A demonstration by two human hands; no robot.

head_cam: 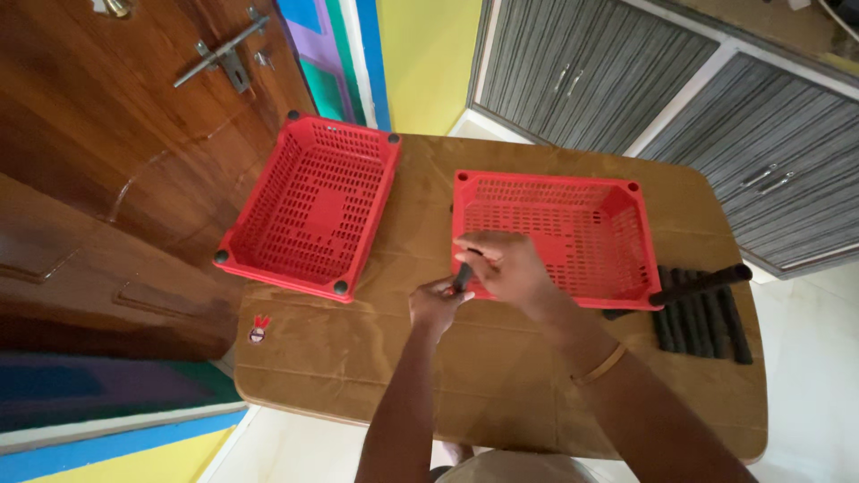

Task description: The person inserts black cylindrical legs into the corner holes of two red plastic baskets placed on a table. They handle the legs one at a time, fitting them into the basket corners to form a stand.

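Both hands meet over the middle of the brown table (358, 358), at the near rim of the right red basket (555, 228). My left hand (436, 304) and my right hand (506, 266) together grip one short black tube (463, 277), which shows between the fingers. Most of the tube is hidden by the hands. A second red basket (313, 206) lies to the left, tilted and apart from the hands. Several black tubes (702, 313) lie in a pile to the right of the right basket, one resting across its corner.
A wooden door (107, 161) with a metal latch stands left of the table. Grey striped cabinet doors (626, 80) line the far right. A small red sticker (259, 330) sits on the table's near left corner.
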